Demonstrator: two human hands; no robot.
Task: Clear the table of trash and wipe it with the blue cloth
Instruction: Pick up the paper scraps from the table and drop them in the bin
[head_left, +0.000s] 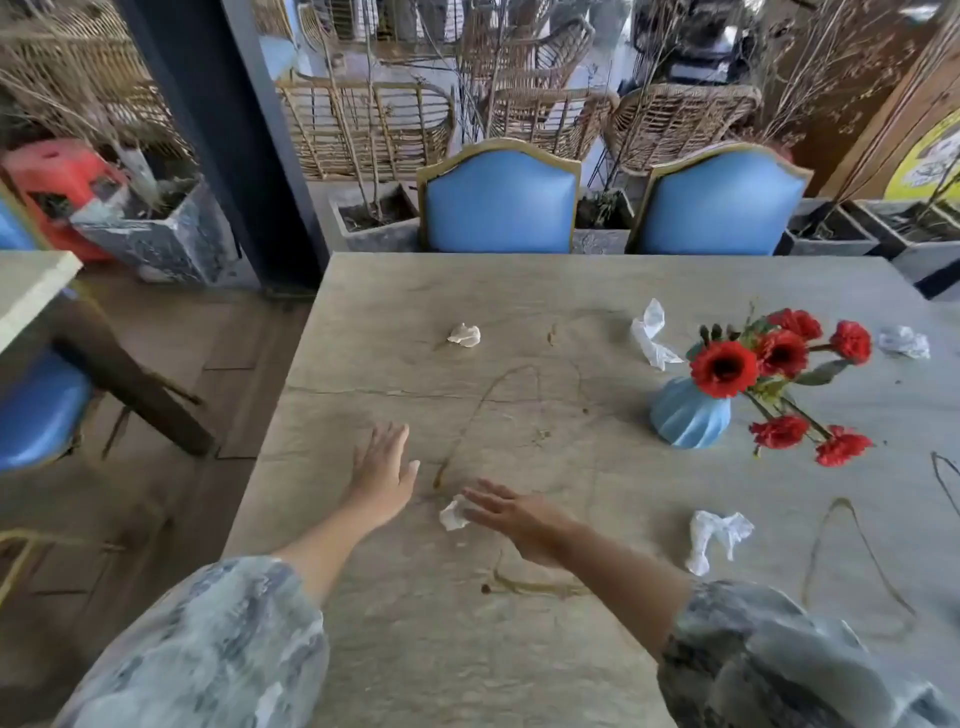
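Reaching right hand (511, 514) fingers spread touching crumpled tissue (453, 514), left hand (384, 473) flat, empty

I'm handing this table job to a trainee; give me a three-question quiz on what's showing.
1. How many crumpled tissues lie on the table?
2. True or false: the blue cloth is in view.
3. Which of the hands is nearest a tissue: A left hand, B right hand?

Key: 1. Five. 2. False. 3. B; its fingertips are at the nearest tissue.
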